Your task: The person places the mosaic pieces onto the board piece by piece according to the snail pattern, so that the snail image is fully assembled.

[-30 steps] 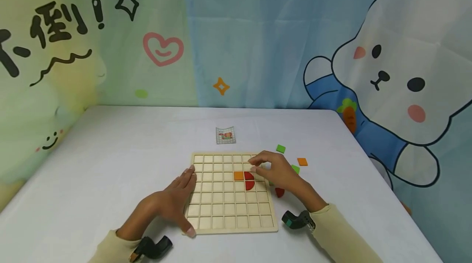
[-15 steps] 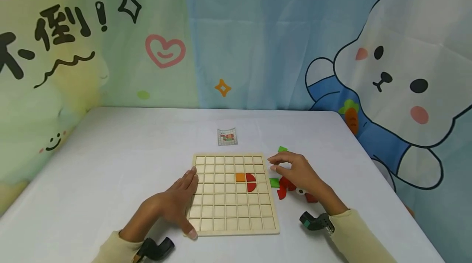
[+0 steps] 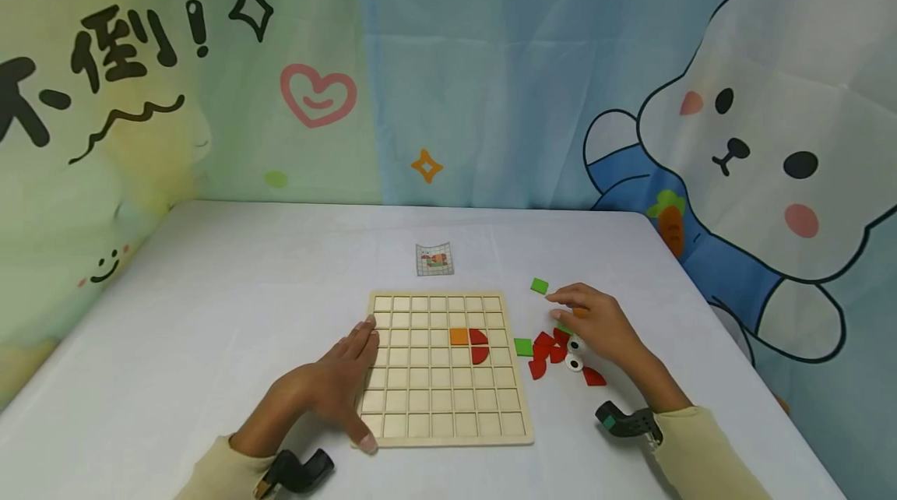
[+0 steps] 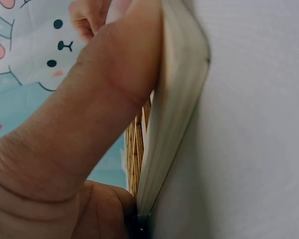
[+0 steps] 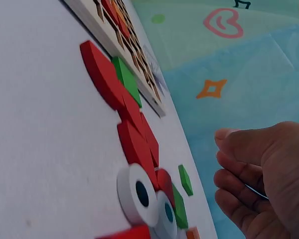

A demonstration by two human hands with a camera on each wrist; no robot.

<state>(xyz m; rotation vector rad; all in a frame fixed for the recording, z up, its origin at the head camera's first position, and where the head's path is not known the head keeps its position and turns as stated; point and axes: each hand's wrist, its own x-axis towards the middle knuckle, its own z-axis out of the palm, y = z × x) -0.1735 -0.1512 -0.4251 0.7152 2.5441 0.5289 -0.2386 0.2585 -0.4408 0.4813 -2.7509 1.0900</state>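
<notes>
A pale wooden grid board (image 3: 441,403) lies flat on the white table. On it sit an orange square tile (image 3: 459,336) and two red quarter-round tiles (image 3: 480,355). My left hand (image 3: 332,383) rests along the board's left edge, fingers extended, thumb at the near left corner. Beyond the board's right side, my right hand (image 3: 599,325) hovers over loose tiles, its fingers loosely bent and nothing visible between them. Red tiles (image 5: 102,74), round white eye tiles (image 5: 137,194) and a green square tile (image 5: 127,82) lie below it. An orange tile is partly hidden behind the right hand.
Behind the board lies a small picture card (image 3: 434,259) with a gridded coloured design. Another green tile (image 3: 539,286) lies farther back, near the right fingertips. A printed cloth (image 3: 455,79) hangs behind the table. Each wrist wears a black camera (image 3: 627,420).
My right hand has moved right, from above the board to over the loose tiles, uncovering red, green and eye tiles. The left hand stays at the board's edge.
</notes>
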